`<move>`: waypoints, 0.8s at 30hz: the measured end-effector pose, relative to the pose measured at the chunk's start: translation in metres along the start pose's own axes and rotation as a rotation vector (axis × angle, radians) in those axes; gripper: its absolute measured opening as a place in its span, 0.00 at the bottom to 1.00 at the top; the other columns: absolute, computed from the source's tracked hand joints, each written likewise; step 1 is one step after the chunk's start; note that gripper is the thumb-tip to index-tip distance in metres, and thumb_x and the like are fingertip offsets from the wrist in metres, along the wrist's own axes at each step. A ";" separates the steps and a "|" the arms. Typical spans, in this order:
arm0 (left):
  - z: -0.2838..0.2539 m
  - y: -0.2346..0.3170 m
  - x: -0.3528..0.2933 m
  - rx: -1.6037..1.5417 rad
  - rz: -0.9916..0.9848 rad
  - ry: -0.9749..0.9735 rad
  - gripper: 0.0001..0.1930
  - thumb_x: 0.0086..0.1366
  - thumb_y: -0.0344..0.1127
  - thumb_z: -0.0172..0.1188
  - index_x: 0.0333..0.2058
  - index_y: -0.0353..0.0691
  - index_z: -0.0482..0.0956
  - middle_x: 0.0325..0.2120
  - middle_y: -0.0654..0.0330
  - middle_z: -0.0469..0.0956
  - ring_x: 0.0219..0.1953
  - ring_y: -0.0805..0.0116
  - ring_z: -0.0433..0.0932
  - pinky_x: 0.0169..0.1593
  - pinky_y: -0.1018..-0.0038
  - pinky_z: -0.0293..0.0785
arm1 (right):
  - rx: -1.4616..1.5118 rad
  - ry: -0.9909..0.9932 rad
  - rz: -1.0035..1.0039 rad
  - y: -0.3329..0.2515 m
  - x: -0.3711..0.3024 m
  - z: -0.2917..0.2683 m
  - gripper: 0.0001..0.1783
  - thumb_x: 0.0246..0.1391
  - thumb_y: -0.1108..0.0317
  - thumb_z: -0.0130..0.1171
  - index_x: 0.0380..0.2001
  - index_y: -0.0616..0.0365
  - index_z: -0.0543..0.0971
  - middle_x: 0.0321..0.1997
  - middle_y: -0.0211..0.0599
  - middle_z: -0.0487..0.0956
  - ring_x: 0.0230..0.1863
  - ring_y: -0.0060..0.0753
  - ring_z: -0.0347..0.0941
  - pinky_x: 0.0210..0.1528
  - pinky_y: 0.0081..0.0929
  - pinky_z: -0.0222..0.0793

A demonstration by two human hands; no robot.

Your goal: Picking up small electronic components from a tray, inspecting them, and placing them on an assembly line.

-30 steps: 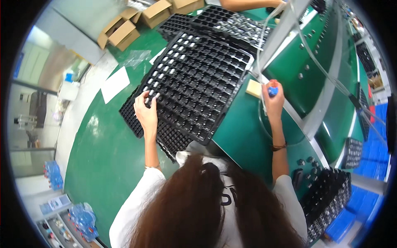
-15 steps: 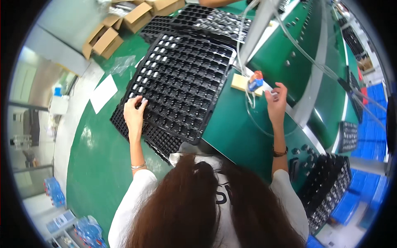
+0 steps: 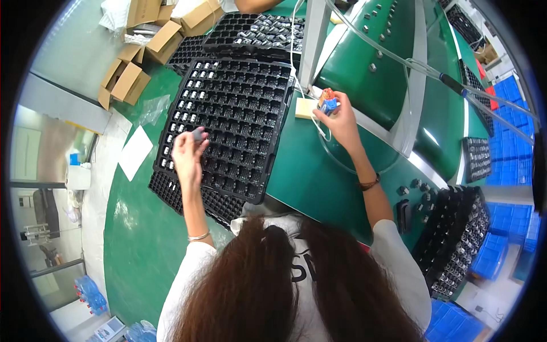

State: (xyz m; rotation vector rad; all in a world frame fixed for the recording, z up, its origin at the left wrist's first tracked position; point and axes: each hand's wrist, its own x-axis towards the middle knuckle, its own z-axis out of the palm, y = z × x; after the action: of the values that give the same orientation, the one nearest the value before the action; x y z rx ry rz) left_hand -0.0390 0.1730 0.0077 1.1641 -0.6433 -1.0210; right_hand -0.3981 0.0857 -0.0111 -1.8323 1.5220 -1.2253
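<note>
My left hand [image 3: 188,155] is closed in a pinch on a small dark grey part [image 3: 198,134], above the left side of a black compartment tray [image 3: 263,155]. Small silver-and-white parts [image 3: 185,105] sit in the tray's left columns; the other pockets in view are black. At the tray's right, my right hand [image 3: 343,119] closes its fingers around a small blue-and-orange fixture [image 3: 327,104] with a white cable. The fixture is beside a pale yellow block [image 3: 305,108]. Its lower part is hidden by my fingers.
More black trays lie under and behind this one, one with loose silver parts [image 3: 273,31]. A metal post [image 3: 312,43] stands near the green conveyor belt [image 3: 364,74]. Stacked trays [image 3: 456,239] stand at the right, and cardboard boxes [image 3: 130,82] at the far left.
My left hand has come up from the tray with the dark grey part in its fingertips. My right hand has moved left onto the blue-and-orange fixture. The whole view has shifted.
</note>
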 end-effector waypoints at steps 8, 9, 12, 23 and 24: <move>0.097 -0.050 -0.003 -0.262 -0.456 -0.219 0.12 0.65 0.35 0.51 0.45 0.37 0.71 0.38 0.58 0.76 0.34 0.77 0.72 0.40 0.84 0.70 | -0.019 0.292 0.028 0.052 0.071 -0.012 0.15 0.46 0.61 0.62 0.33 0.60 0.73 0.27 0.43 0.77 0.28 0.41 0.75 0.33 0.31 0.68; 0.109 -0.056 -0.001 -0.266 -0.490 -0.260 0.12 0.64 0.34 0.53 0.46 0.40 0.72 0.38 0.61 0.77 0.34 0.79 0.71 0.40 0.84 0.67 | -0.165 0.348 0.016 0.071 0.083 -0.028 0.15 0.46 0.60 0.62 0.34 0.59 0.74 0.27 0.44 0.77 0.29 0.45 0.75 0.33 0.32 0.68; 0.147 -0.060 -0.008 -0.292 -0.527 -0.347 0.15 0.66 0.37 0.50 0.49 0.38 0.69 0.41 0.59 0.75 0.37 0.75 0.72 0.43 0.81 0.69 | -0.361 0.442 0.054 0.124 0.102 -0.051 0.18 0.47 0.56 0.60 0.36 0.57 0.74 0.28 0.47 0.78 0.32 0.53 0.74 0.34 0.38 0.68; 0.200 -0.090 -0.016 -0.124 -0.320 -0.524 0.14 0.65 0.33 0.52 0.45 0.31 0.72 0.38 0.60 0.77 0.38 0.76 0.74 0.44 0.82 0.69 | 0.354 0.283 0.190 0.054 0.067 -0.037 0.18 0.56 0.55 0.52 0.37 0.62 0.73 0.34 0.32 0.76 0.32 0.23 0.71 0.34 0.24 0.69; 0.200 -0.087 -0.017 -0.108 -0.302 -0.530 0.14 0.65 0.33 0.52 0.45 0.31 0.72 0.37 0.61 0.77 0.38 0.77 0.74 0.44 0.82 0.69 | 0.672 0.122 0.332 0.046 0.057 -0.031 0.16 0.58 0.57 0.51 0.36 0.62 0.73 0.34 0.28 0.74 0.32 0.15 0.68 0.32 0.18 0.67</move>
State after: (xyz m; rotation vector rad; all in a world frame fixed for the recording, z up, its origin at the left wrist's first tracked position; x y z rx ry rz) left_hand -0.2435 0.0970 -0.0127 0.9112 -0.8266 -1.6298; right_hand -0.4492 0.0248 -0.0137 -1.0463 1.1989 -1.4636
